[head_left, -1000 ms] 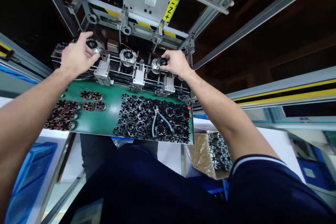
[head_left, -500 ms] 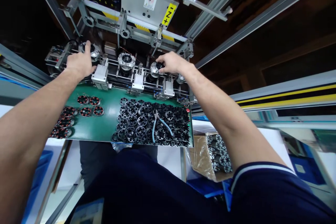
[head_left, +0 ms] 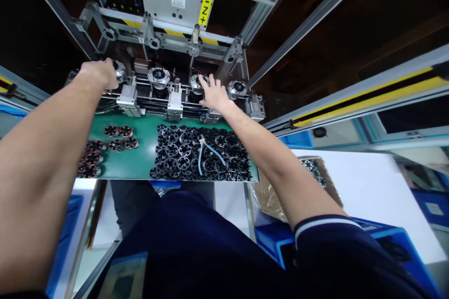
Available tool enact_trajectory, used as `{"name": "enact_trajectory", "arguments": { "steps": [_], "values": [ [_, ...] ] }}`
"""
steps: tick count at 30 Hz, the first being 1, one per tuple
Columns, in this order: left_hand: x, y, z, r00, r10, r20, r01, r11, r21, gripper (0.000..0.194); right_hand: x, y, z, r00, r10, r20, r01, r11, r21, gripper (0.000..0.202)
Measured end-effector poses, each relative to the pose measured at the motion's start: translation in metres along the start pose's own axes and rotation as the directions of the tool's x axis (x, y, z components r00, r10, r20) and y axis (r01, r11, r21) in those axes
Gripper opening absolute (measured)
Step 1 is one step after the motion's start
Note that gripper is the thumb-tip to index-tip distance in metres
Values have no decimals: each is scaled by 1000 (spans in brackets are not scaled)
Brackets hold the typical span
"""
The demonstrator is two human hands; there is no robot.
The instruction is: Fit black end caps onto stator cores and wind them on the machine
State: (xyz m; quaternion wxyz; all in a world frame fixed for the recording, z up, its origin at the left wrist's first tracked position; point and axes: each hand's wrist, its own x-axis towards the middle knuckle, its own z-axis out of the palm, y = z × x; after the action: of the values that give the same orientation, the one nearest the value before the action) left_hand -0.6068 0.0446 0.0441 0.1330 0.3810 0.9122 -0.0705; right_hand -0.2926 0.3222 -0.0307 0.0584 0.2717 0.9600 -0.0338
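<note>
My left hand (head_left: 100, 74) is at the leftmost round metal holder (head_left: 119, 71) of the winding machine, its fingers curled in; what they hold, if anything, is hidden. My right hand (head_left: 214, 95) is spread over the third holder (head_left: 197, 85), fingertips at the black stator core in it. Two more holders, the second (head_left: 159, 76) and the one at the right end (head_left: 237, 88), also carry black cores. Many bare black stator cores (head_left: 171, 149) cover the right part of the green tray (head_left: 145, 149). Copper-wound stators (head_left: 116, 144) lie at its left.
Blue-handled pliers (head_left: 201, 149) lie on the bare cores. Above the holders runs a metal frame (head_left: 182, 42) with hanging rods. At the right are a cardboard box (head_left: 271, 198) with more cores, a blue bin (head_left: 277, 238) and a yellow-striped rail (head_left: 365, 98).
My left hand has shifted left and its pointing index finger has bent in. My right hand's fingers have spread from a pinch at the third holder. The view has turned slightly right.
</note>
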Motion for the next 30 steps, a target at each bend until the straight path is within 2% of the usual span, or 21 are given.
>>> {"name": "enact_trajectory", "arguments": {
  "steps": [2, 4, 7, 10, 14, 17, 20, 23, 25, 27, 29, 30],
  "values": [
    [-11, 36, -14, 996, -74, -41, 75, 996, 38, 83, -7, 25, -15, 998, -55, -6, 55, 998, 34, 125],
    [-23, 75, -13, 996, -34, -85, 39, 998, 52, 87, -21, 59, -26, 992, -87, -92, 94, 993, 72, 118],
    [-34, 123, 5, 994, 69, -89, -66, 997, 44, 105, -44, 110, -27, 976, 0, -218, 20, 995, 93, 96],
    [-32, 147, 29, 998, 60, -34, -60, 998, 0, 127, -58, 143, -10, 981, 93, -170, -84, 995, 62, 94],
    [-20, 145, 54, 996, 5, -84, -12, 996, -85, 138, -58, 161, 22, 986, 122, -110, -117, 992, 54, 118],
    [-8, 137, 64, 996, -16, -92, 4, 991, -130, 143, -52, 162, 35, 983, 146, -114, -142, 989, 42, 128],
    [2, 138, 60, 1000, -19, -20, 16, 994, -108, 151, -44, 157, 34, 976, 198, -92, -197, 980, 18, 136],
    [0, 142, 44, 1000, 1, 22, 1, 996, -89, 157, -45, 152, 24, 978, 202, -54, -201, 979, 27, 136],
    [-17, 138, 37, 999, 32, 13, -31, 996, -84, 152, -63, 154, 20, 982, 159, -99, -151, 985, 81, 126],
    [-51, 123, 40, 994, 83, -64, -91, 988, -124, 134, -100, 159, 28, 962, 145, -231, -107, 979, 171, 110],
    [-101, 97, 58, 971, 103, -218, -148, 968, -202, 110, -157, 167, 50, 906, 209, -369, -106, 954, 280, 96],
    [-129, 82, 73, 946, 98, -308, -174, 958, -229, 95, -190, 169, 64, 886, 261, -382, -127, 931, 342, 90]
  ]
}}
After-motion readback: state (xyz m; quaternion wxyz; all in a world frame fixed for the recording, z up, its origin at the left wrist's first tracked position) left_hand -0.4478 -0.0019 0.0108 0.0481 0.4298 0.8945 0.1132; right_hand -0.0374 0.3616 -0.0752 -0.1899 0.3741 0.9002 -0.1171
